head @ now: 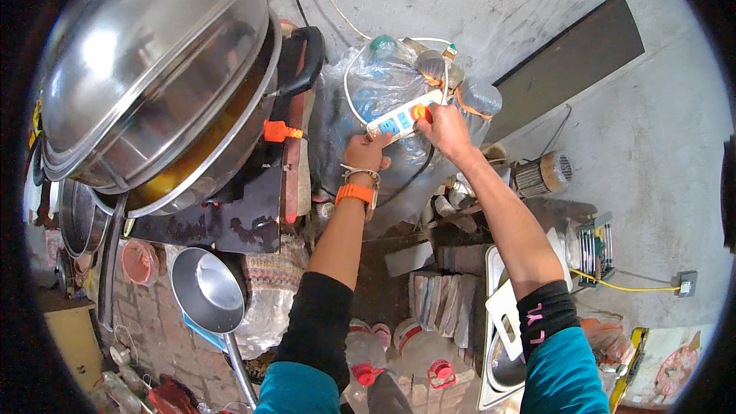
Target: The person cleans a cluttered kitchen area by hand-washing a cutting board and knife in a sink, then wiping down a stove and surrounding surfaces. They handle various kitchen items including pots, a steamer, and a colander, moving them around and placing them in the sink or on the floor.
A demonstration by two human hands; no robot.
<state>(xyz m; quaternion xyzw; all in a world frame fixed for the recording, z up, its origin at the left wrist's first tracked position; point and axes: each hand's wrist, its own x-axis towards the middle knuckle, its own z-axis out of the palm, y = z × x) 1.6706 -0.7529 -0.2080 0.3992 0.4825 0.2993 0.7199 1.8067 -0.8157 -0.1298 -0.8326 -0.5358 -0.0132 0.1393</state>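
A white power strip [397, 121] with blue socket faces lies slantwise over clear plastic bags. My left hand [366, 152] grips its lower left end, the thumb on its top face. At the strip's right part, my right hand [445, 129] holds an orange plug [421, 112], which sits at a socket; whether it is fully in cannot be told. A black cord [428, 164] hangs down below my right hand. A white cable [347, 83] loops up from the strip's left end. A second orange plug [282, 131] lies by the large steel pan on the left.
A large steel pan [210, 175] with a raised lid [132, 69] fills the upper left. Below it hangs a saucepan [208, 287]. Bagged bottles [480, 98] lie behind the strip. A motor [543, 173], a sink [489, 382] and large plastic jugs [428, 351] are to the right and below.
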